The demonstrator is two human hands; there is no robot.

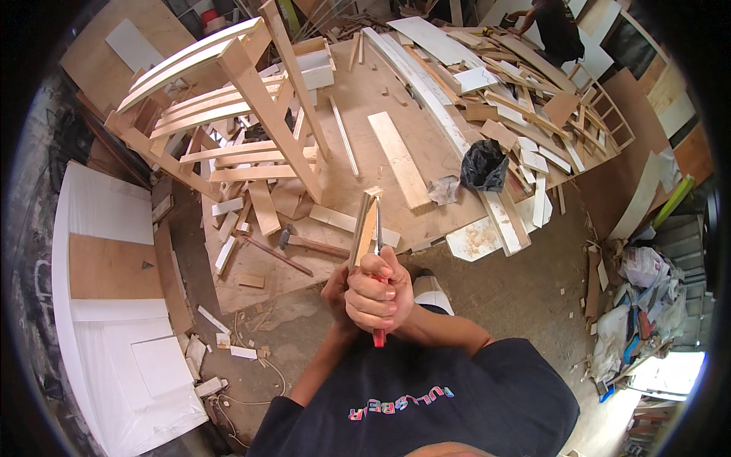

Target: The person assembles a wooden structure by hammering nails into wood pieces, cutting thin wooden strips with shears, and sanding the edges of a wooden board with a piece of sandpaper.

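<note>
The right grip is wrapping tightly around a red-handled silver metal tool, while the left grip, partly hidden behind it, is clasping a narrow pale wooden piece. Both things are pointing away from the person, side by side, and a wooden-handled hammer is lying nearby on a brown plywood surface.

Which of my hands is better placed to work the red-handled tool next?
Probably your right hand: it grips the red-handled tool, while your left hand, partly hidden, seems to hold the wooden piece.
</note>
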